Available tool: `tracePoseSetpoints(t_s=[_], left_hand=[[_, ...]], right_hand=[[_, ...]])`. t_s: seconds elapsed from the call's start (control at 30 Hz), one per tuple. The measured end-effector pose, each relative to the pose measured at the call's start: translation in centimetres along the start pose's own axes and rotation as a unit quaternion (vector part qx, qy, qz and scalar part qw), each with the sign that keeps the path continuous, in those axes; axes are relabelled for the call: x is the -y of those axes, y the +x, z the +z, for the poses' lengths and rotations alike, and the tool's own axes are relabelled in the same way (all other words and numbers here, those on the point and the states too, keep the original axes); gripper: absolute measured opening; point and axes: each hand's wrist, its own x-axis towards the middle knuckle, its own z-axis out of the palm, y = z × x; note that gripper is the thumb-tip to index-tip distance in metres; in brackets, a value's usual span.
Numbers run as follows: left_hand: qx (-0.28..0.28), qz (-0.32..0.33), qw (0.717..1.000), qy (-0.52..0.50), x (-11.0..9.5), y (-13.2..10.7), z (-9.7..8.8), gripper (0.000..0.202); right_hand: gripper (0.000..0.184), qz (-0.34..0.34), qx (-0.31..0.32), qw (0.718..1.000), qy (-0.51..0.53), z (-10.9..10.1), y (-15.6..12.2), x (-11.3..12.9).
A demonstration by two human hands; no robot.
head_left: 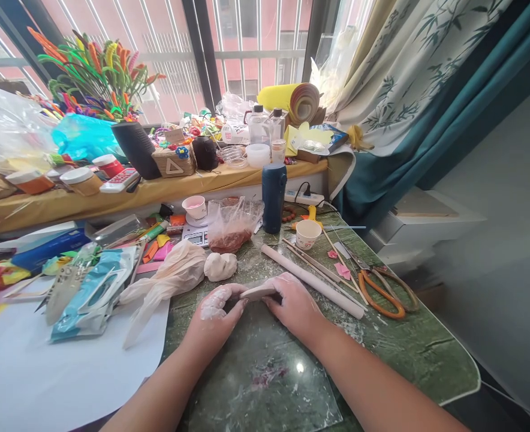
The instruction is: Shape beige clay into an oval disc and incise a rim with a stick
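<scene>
My left hand [215, 312] and my right hand [292, 300] meet over the green marbled table [409, 348]. Both are dusted white and closed on a small flat pinkish-grey piece of clay [258, 293], each pinching one end. A white lump of clay [220, 266] lies just beyond my left hand. Beside my right hand a long white rolling stick [312, 280] runs diagonally across the table.
Orange-handled scissors [382, 294] and thin wooden sticks [332, 264] lie to the right. A plastic bag of reddish material [233, 225], a blue bottle [274, 198], a paper cup [307, 234] and a scale [196, 235] stand behind. White paper [44, 372] and packets cover the left.
</scene>
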Motion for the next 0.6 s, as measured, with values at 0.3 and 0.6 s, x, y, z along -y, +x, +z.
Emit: tracePoseSetpoints(t_s=[0.3, 0.6], left_hand=[[-0.022, 0.006, 1.0, 0.012, 0.69, 0.02, 0.06, 0.019], [-0.041, 0.009, 0.999, -0.02, 0.72, -0.18, 0.28, 0.025]], right_hand=[[0.018, -0.018, -0.029, 0.999, 0.037, -0.63, -0.45, 0.54], [0.025, -0.001, -0.043, 0.997, 0.059, -0.62, -0.59, 0.3]])
